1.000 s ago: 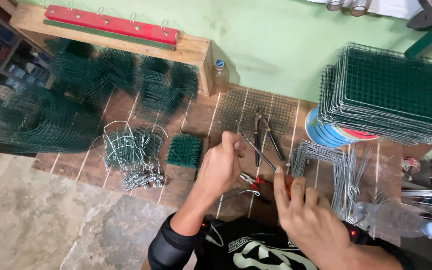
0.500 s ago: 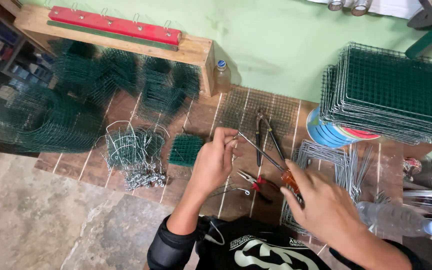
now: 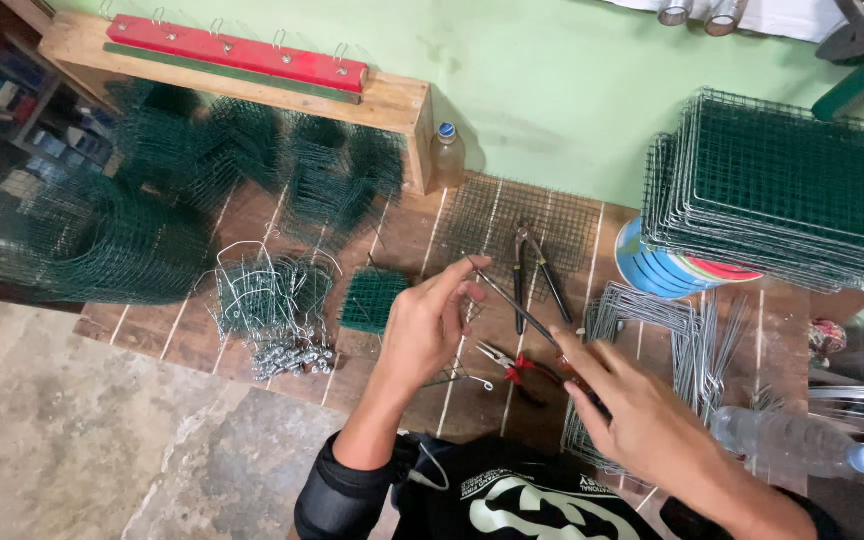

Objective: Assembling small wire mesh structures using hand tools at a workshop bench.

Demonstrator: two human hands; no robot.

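My left hand (image 3: 430,325) hovers over the wooden boards with its fingertips pinched on a small piece of wire (image 3: 472,300). My right hand (image 3: 637,415) grips the handles of long-nose pliers (image 3: 517,310), whose thin jaws reach up-left to the left fingertips. Whether the jaws touch the wire I cannot tell. A small green mesh square (image 3: 372,298) lies just left of my left hand. Red-handled pliers (image 3: 514,362) lie on the boards between my hands.
Dark pliers (image 3: 534,272) rest on a flat mesh panel (image 3: 572,215). A bundle of wire hooks (image 3: 270,300) lies left, bent wire frames (image 3: 677,330) right. A stack of green mesh panels (image 3: 792,190) sits on a blue round tub (image 3: 662,268). Plastic bottles (image 3: 447,155) (image 3: 792,445) stand by.
My right hand has lifted off the boards holding the long-nose pliers and brought their tip up to my left fingertips. My left hand stayed raised and shifted slightly.
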